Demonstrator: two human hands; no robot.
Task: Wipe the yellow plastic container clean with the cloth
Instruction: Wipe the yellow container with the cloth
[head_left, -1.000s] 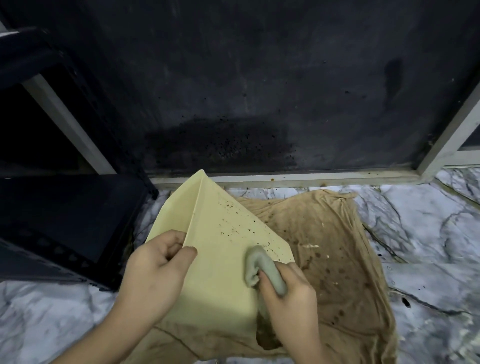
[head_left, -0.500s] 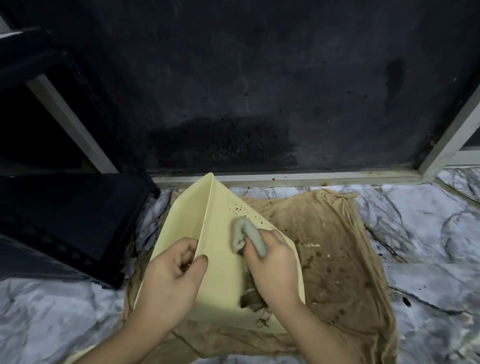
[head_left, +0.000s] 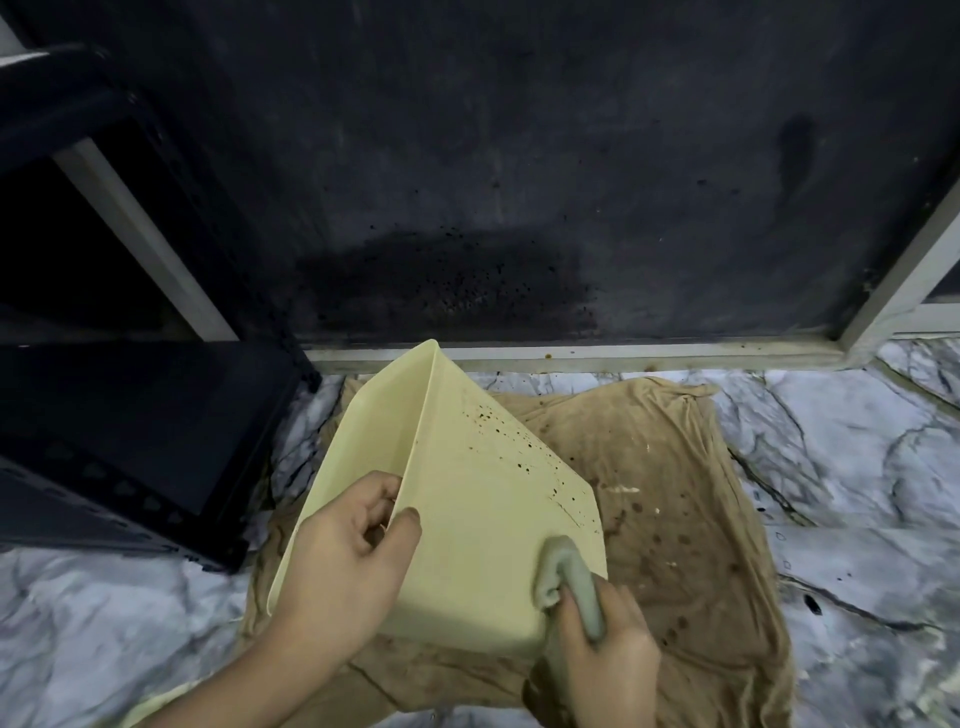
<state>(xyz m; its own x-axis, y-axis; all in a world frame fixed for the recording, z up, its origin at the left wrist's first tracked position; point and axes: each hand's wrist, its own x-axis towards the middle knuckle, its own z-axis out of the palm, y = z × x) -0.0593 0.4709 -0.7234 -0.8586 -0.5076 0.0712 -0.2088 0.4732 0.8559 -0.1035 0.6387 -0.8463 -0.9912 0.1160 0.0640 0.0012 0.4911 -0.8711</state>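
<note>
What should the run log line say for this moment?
left hand: grips yellow container | right hand: presses cloth, near corner | specks remain

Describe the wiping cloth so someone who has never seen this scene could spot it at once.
Start at the big stained tan sheet spread on the marble floor, where a pale yellow container is held tilted by the left hand. At the container's near right corner, the right hand grips a small bunched cloth. It is grey-green and wadded, unlike the flat tan sheet beneath.

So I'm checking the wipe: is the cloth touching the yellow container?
Touching. The head view shows the grey cloth, bunched in the right hand, pressed against the yellow container near its lower corner.
</note>
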